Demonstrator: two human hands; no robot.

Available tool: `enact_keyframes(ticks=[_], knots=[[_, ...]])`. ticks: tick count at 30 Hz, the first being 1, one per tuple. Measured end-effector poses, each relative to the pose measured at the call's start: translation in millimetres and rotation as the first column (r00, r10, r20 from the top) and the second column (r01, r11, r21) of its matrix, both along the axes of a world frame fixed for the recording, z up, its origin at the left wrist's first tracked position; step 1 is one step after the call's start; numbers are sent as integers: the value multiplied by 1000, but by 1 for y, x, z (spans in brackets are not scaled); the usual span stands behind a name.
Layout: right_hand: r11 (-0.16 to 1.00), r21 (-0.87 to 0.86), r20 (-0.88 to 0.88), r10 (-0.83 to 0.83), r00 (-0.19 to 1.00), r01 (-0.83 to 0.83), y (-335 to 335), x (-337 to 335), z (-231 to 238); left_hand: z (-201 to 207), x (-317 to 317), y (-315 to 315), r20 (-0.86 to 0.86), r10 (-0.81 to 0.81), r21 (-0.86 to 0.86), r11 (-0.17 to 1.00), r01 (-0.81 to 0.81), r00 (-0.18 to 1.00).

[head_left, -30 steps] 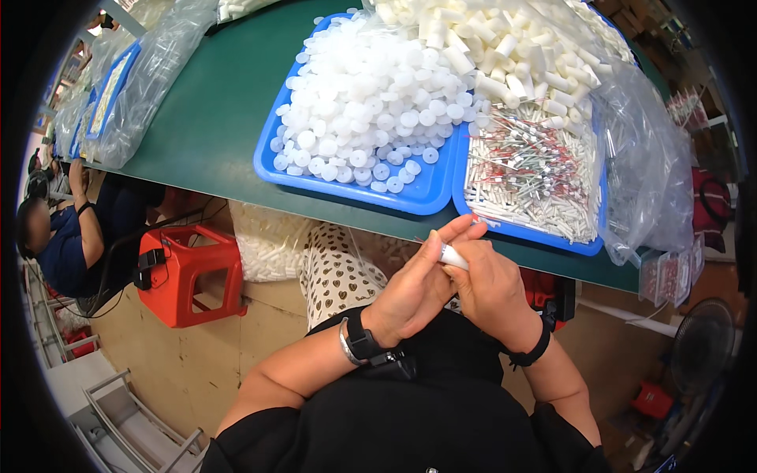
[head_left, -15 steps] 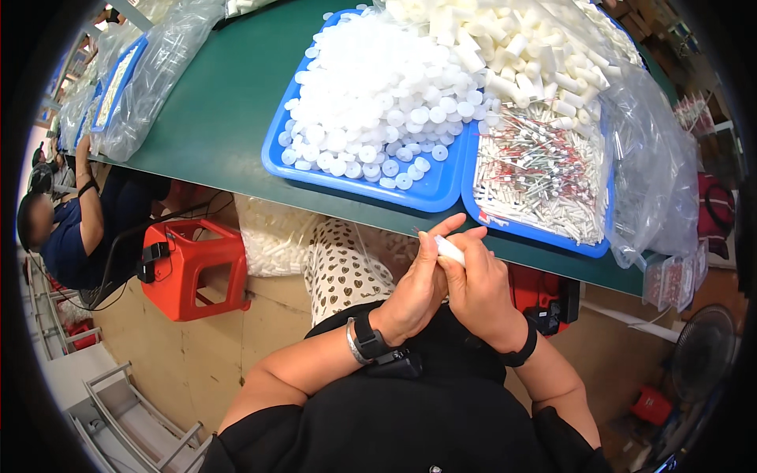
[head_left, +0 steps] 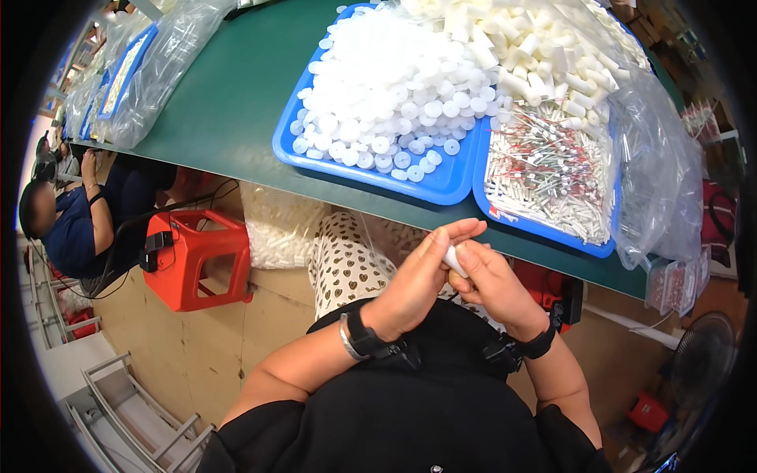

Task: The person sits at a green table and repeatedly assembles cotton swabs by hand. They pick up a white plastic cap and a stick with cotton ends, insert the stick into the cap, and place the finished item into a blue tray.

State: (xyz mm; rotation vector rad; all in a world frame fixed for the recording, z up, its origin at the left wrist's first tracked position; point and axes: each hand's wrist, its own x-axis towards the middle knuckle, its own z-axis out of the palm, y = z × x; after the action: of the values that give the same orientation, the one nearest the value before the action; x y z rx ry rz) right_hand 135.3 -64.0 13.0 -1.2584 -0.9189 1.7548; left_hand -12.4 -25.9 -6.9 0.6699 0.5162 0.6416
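Just in front of the table edge, my two hands meet around a short white plastic cylinder (head_left: pixel 453 258). My right hand (head_left: pixel 498 285) is closed, its thumb and bent fingers pinching the cylinder. My left hand (head_left: pixel 416 285) presses its thumb against the piece's far end, with its fingers reaching behind it; part of its grip is hidden. Beyond my hands, a blue tray (head_left: pixel 441 189) holds a heap of translucent white discs (head_left: pixel 394 94). Beside it, a second blue tray (head_left: pixel 544 239) holds small white sleeves and thin parts with red and grey leads (head_left: pixel 552 154).
Cream foam-like cylinders (head_left: pixel 536 59) are heaped behind the trays. Clear plastic bags (head_left: pixel 658 165) lie at the right. An orange stool (head_left: pixel 185 264) stands left of my legs, a bag of white parts (head_left: pixel 280 229) beside it. A co-worker (head_left: pixel 75 229) sits far left.
My right fingers have curled further around the white cylinder, and my right wrist has swung outward. A thin lead seen at my left thumb is now hidden. The view has shifted slightly.
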Motion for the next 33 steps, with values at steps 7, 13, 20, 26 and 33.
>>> enact_keyframes(ticks=[7,13,20,26,33], knots=[[820,445,826,-219,520,-361,-4,-22,-7,-8,-2,-15,-50,87,-198,976,-95,995],[821,375,891,-192,411,-430,-6,-15,-37,-30,-24,-1,-239,-110,-496,868,-24,965],[742,502,846,-315,430,-445,-6,20,29,-9,-49,23,-161,-304,-396,891,221,939],[720,577,783,-622,11,-386,22,85,56,43,-15,54,-450,258,617,782,89,855],[724,472,799,-592,-102,-504,36,106,48,21,16,103,-342,713,924,135,358,613]])
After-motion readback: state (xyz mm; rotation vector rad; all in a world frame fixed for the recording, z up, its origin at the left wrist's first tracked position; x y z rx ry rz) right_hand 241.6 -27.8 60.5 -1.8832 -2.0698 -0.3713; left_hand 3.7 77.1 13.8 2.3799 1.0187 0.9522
